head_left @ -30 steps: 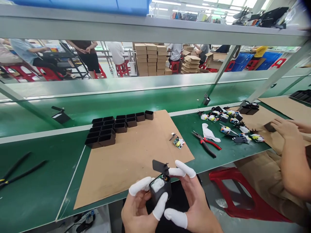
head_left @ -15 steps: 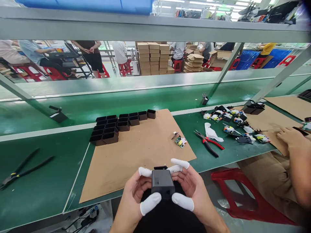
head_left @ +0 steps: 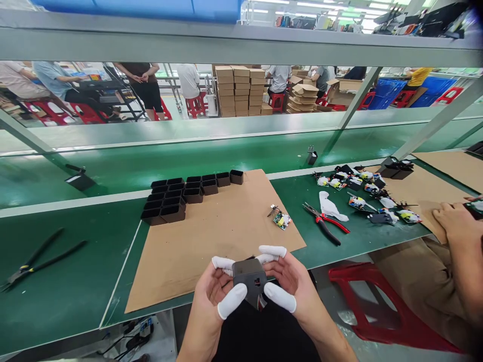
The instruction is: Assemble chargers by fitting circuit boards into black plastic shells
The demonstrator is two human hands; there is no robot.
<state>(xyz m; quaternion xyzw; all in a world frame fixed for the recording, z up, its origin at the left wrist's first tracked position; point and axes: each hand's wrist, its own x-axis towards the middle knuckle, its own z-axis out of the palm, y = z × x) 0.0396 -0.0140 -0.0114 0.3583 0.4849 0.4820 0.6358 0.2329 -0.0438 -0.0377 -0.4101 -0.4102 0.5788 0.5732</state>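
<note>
Between my two hands, just in front of the bench edge, is a black power adapter [head_left: 249, 271]; a small port opening faces me. My left hand [head_left: 215, 296] grips its left side, thumb in front and fingers behind. On the other side, my right hand [head_left: 289, 286] has its thumb at the near corner and fingertips at the back. White finger covers sit on my thumbs and some fingers. A small circuit board [head_left: 281, 219] lies on the cardboard sheet [head_left: 204, 241] beyond. Several empty black cases [head_left: 173, 213] stand in rows at the sheet's far left.
Red-and-black pliers [head_left: 322, 221] lie right of the cardboard, cutters [head_left: 41, 259] far left. Several circuit boards [head_left: 377, 201] cluster near a co-worker's hand [head_left: 451, 218]. A red stool [head_left: 377, 311] stands at right. Adapters ride the green belt [head_left: 211, 156] under a shelf beam [head_left: 226, 48].
The adapter has been tilted up in my hands, so its port face shows more. Both adapters on the belt have shifted left.
</note>
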